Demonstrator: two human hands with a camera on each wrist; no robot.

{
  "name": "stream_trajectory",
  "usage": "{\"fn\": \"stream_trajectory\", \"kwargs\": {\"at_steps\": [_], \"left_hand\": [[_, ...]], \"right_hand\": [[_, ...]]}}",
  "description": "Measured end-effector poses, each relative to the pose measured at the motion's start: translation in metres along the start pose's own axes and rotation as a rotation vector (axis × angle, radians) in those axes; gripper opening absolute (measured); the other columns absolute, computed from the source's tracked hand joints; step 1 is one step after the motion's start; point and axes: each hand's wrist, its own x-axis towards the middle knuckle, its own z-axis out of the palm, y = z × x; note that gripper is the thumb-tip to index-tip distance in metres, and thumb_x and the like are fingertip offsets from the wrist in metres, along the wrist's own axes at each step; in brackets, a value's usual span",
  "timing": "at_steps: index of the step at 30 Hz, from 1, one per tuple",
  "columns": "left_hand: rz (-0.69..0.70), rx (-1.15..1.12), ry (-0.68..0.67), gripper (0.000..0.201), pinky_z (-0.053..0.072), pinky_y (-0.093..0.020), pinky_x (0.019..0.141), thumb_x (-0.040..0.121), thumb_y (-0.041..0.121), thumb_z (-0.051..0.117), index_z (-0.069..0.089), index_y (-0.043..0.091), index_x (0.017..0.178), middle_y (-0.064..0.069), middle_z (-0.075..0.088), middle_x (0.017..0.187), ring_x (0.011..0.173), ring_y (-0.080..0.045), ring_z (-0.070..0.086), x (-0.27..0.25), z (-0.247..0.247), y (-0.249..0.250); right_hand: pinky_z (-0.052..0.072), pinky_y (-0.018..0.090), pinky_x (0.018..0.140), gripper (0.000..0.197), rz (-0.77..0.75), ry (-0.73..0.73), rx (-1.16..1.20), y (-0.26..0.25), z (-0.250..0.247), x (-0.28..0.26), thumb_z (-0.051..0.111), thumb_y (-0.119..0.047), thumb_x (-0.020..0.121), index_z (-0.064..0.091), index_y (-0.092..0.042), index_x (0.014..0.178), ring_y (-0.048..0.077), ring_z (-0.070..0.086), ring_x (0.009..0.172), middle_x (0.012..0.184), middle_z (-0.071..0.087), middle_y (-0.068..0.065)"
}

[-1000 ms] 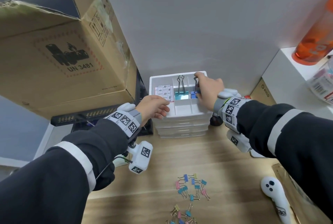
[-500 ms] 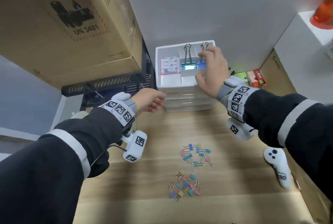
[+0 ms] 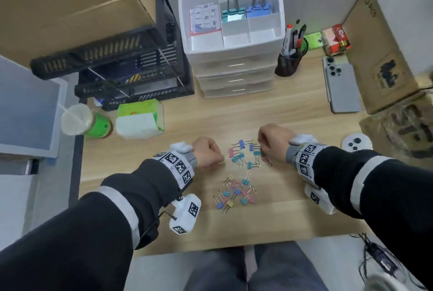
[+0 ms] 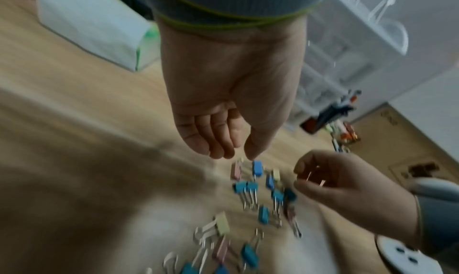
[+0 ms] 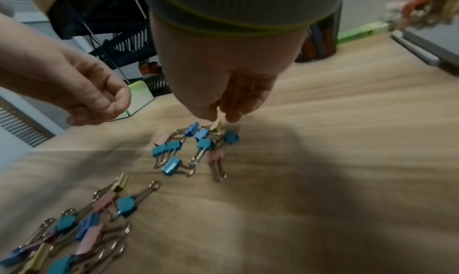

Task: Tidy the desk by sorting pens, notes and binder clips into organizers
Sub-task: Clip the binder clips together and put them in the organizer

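Observation:
Small coloured binder clips lie in two loose groups on the wooden desk, a farther group (image 3: 243, 155) and a nearer group (image 3: 234, 193). My left hand (image 3: 208, 155) hovers just left of the farther group, fingers loosely curled and holding nothing (image 4: 236, 154). My right hand (image 3: 269, 143) comes down at that group's right edge. Its thumb and fingertips (image 5: 222, 118) stand slightly apart right over a yellow clip (image 5: 216, 128). The white drawer organizer (image 3: 182, 9) stands at the back with a teal large clip (image 3: 232, 13), a blue large clip (image 3: 257, 9) and notes (image 3: 205, 19) in its top tray.
A dark pen cup (image 3: 289, 61) stands right of the organizer, with a phone (image 3: 342, 89) and cardboard boxes further right. A black tray rack (image 3: 117, 68), a tissue pack (image 3: 138, 119) and a lidded cup (image 3: 79, 119) sit left. A white controller (image 3: 356, 142) lies beside my right wrist.
Both hands have left the organizer and dropped to the small clips on the desk. The blue large clip now stands alone in its compartment. The head view has tilted down.

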Motion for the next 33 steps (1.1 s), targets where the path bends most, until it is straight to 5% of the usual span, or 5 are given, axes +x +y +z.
{"fn": "stream_trajectory", "kwargs": {"at_steps": [7, 12, 23, 29, 33], "left_hand": [[0.342, 0.366, -0.024, 0.04, 0.054, -0.034, 0.078, 0.077, 0.005, 0.066, 0.065, 0.021, 0.114, 0.001, 0.062, 0.104, 0.09, -0.018, 0.061, 0.011, 0.041, -0.011], [0.422, 0.594, -0.033, 0.042, 0.051, -0.04, 0.082, 0.089, 0.009, 0.057, 0.058, 0.02, 0.129, -0.004, 0.054, 0.117, 0.1, -0.025, 0.057, 0.021, 0.052, -0.013], [0.423, 0.68, -0.068, 0.023, 0.051, -0.037, 0.081, 0.091, 0.011, 0.059, 0.066, 0.015, 0.112, -0.004, 0.058, 0.112, 0.098, -0.025, 0.06, 0.029, 0.053, -0.004], [0.438, 0.686, -0.115, 0.016, 0.041, -0.029, 0.067, 0.088, 0.006, 0.056, 0.051, 0.018, 0.08, -0.001, 0.059, 0.088, 0.083, -0.025, 0.057, 0.024, 0.052, -0.003], [0.507, 0.479, -0.073, 0.022, 0.047, -0.031, 0.071, 0.085, 0.006, 0.056, 0.062, 0.011, 0.105, 0.0, 0.064, 0.094, 0.086, -0.024, 0.06, 0.015, 0.051, -0.013]], "right_hand": [[0.051, 0.036, 0.075, 0.036, 0.012, -0.07, 0.083, 0.025, 0.033, -0.011, 0.058, -0.013, 0.088, 0.065, -0.026, 0.121, 0.031, 0.061, 0.088, 0.115, 0.052, 0.003], [0.042, 0.03, 0.071, 0.019, -0.017, -0.044, 0.062, 0.036, 0.035, -0.015, 0.066, -0.014, 0.086, 0.068, -0.013, 0.104, 0.03, 0.061, 0.088, 0.109, 0.053, 0.005], [0.037, 0.025, 0.067, 0.017, 0.026, -0.129, -0.094, 0.039, 0.024, -0.013, 0.056, -0.016, 0.083, 0.063, -0.018, 0.098, 0.026, 0.06, 0.085, 0.099, 0.061, -0.001], [0.042, 0.031, 0.066, 0.015, 0.059, -0.132, 0.082, 0.028, 0.021, -0.014, 0.053, -0.013, 0.083, 0.054, -0.019, 0.096, 0.026, 0.059, 0.081, 0.09, 0.064, 0.0], [0.049, 0.035, 0.072, 0.02, 0.033, -0.115, 0.181, 0.01, 0.02, -0.01, 0.044, -0.004, 0.087, 0.054, -0.015, 0.1, 0.027, 0.062, 0.083, 0.09, 0.068, 0.003]]}}
